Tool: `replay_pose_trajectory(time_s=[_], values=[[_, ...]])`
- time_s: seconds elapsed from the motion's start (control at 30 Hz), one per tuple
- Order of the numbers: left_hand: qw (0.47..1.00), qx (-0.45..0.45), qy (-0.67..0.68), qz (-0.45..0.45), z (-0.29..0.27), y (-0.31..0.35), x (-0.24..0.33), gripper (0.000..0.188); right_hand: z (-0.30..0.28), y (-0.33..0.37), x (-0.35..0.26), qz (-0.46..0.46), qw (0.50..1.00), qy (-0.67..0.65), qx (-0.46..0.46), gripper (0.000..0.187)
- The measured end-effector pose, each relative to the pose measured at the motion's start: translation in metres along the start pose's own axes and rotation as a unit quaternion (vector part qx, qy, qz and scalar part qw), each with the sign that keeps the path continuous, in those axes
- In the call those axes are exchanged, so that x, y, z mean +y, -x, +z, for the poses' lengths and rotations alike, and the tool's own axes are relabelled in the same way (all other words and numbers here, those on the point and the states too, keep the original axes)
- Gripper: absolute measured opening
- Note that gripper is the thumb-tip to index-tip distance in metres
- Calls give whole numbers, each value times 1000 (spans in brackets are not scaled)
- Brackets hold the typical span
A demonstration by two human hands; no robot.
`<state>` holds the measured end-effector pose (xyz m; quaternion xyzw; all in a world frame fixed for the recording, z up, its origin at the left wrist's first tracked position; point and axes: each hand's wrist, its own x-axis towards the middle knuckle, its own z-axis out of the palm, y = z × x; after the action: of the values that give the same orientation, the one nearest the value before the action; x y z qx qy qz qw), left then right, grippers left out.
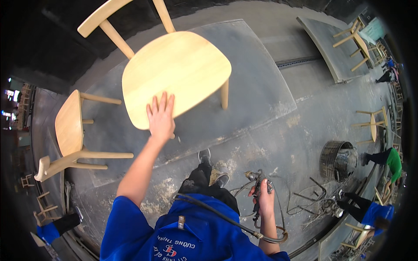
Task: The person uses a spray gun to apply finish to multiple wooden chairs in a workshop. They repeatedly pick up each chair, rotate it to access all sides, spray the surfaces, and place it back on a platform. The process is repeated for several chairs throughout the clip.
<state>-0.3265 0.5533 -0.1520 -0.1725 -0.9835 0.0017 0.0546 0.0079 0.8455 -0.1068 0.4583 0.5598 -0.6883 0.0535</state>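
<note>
Teal sign board at two o'clock. Pale wooden chair, smooth seat; left hand flat, fingers spread, upon it. Right hand clenched round spray gun.

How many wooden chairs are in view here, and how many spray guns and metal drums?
Wooden chairs: 4 clear ones: one under the left hand, seat; one on its side; one on the far platform; one lying at right
Spray guns: 1, in the right hand
Metal drums: 1
Total: 6
</note>
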Motion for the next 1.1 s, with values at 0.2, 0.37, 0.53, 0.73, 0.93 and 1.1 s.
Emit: replay_pose_trajectory(time_s=[0.2, 0.37, 0.53, 0.73, 0.93, 1.1], values=[[884, -140, 447, -21, -106, -33, -57, 47, -43, 71, 27, -68, 979, -162, -107, 63], [820, 119, 525, -194, -181, 64, -106, 44, -50, 72, 41, -82, 986, -113, -90, 57], [768, 35, 550, -326, -124, 180, -151, 44, -52, 80, 64, -61, 995, -45, -67, 47], [643, -104, 581, -488, 5, 278, -177, 53, -23, 124, 98, -84, 996, 11, -32, 38], [713, -347, 462, -397, 110, 369, -251, 50, 69, 181, 148, -196, 973, 123, -19, 42], [627, -352, 513, -468, 167, 451, -359, 45, 183, 233, 177, -221, 945, 238, 31, 40]])
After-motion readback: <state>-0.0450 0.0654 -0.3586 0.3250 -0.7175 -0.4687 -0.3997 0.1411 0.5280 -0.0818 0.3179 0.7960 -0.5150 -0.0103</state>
